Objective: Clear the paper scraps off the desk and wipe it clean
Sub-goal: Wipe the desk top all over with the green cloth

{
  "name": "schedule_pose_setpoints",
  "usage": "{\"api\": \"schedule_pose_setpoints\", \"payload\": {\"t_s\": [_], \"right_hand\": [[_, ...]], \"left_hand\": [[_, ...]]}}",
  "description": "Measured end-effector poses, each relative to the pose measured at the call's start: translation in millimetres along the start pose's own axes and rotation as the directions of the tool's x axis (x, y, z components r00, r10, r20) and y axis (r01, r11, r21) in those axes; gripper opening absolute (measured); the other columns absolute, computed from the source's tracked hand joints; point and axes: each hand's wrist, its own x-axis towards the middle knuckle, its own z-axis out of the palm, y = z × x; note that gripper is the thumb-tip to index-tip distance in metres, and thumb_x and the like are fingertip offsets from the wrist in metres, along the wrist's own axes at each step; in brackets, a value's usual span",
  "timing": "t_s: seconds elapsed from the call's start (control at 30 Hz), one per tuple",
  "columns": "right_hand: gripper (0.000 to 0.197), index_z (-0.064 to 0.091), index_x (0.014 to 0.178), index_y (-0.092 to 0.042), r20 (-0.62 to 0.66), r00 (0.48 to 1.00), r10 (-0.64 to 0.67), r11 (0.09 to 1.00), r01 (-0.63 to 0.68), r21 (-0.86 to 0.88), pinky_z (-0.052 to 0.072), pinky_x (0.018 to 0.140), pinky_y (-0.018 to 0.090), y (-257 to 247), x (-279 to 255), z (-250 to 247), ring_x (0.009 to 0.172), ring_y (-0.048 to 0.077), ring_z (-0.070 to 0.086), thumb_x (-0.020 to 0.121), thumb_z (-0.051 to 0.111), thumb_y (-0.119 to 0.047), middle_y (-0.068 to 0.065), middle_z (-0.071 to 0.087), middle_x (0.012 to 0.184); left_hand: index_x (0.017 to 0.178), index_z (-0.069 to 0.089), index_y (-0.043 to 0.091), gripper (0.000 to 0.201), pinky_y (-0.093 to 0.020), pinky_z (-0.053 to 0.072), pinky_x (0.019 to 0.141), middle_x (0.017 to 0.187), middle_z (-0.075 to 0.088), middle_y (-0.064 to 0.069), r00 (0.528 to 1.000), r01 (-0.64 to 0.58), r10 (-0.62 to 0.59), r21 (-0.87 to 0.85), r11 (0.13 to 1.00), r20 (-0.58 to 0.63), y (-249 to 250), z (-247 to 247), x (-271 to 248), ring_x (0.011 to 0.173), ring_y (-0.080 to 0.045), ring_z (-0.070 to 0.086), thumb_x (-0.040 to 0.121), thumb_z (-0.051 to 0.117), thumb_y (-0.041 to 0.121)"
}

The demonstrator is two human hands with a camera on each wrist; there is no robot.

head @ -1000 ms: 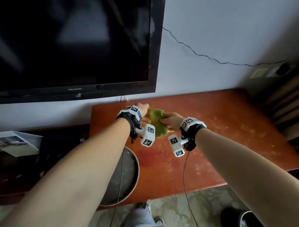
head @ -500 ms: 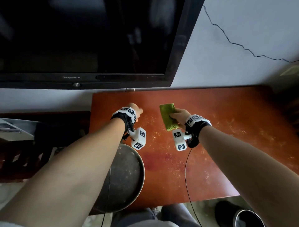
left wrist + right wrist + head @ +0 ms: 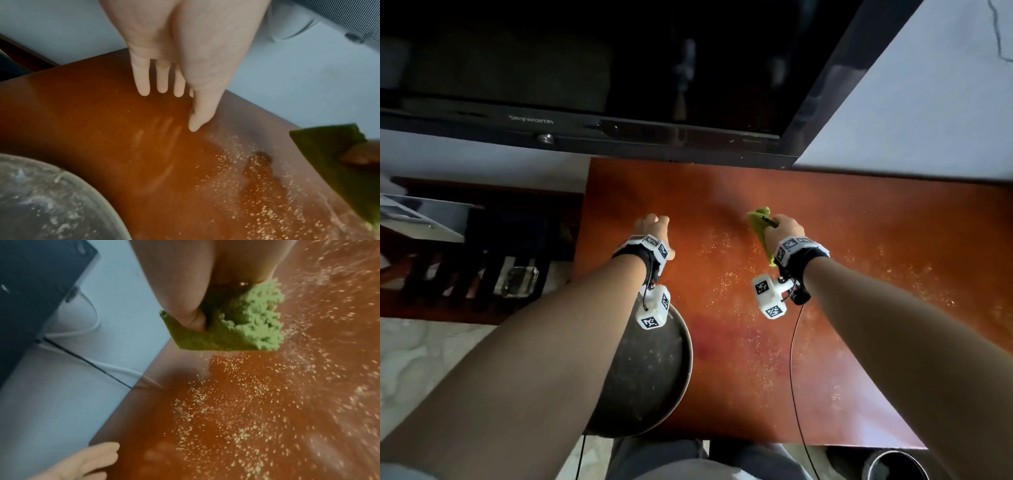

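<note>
The right hand pinches a green cloth just above the far middle of the table, thumb pressed into its fold, fingers curled behind. The cloth looks soft, light and limp, so bunching it into the palm should give firmer wiping pressure than this edge pinch. Fine pale crumbs speckle the table below; they look loose and easily scattered. The left hand holds nothing, fingers straight, tips near the table's far left.

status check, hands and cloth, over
Left hand open, fingers straight over the desk. Right hand grips green cloth above the top. Fine crumbs scattered across it. Round tray at near left edge.
</note>
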Motion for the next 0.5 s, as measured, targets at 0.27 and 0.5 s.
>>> {"api": "schedule_pose_setpoints", "payload": {"t_s": [0.27,0.5], "right_hand": [[0.046,0.05,0.131,-0.023,-0.094,0.96,-0.263,0.923,0.222,-0.315,0.042,0.099,0.046,-5,56,14,0.118,0.026,0.04,0.089,0.051,-0.005,0.001,0.045,0.127],[0.02,0.065,0.112,-0.025,-0.012,0.878,-0.479,0.831,0.449,-0.329,0.048,0.081,0.034,-13,66,21,0.094,0.021,0.056,0.094,0.061,-0.031,-0.003,0.06,0.103]], "left_hand": [[0.153,-0.014,0.028,0.134,-0.062,0.013,0.113,0.157,-0.029,-0.006,0.982,0.133,-0.135,0.029,0.991,0.135,-6,40,15,0.145,-0.031,-0.025,0.065,0.086,0.047],[0.151,-0.016,0.026,0.144,-0.071,0.014,0.109,0.157,-0.027,-0.01,0.978,0.144,-0.156,0.095,0.985,0.138,-3,48,23,0.146,-0.037,-0.019,0.056,0.089,0.051]]}}
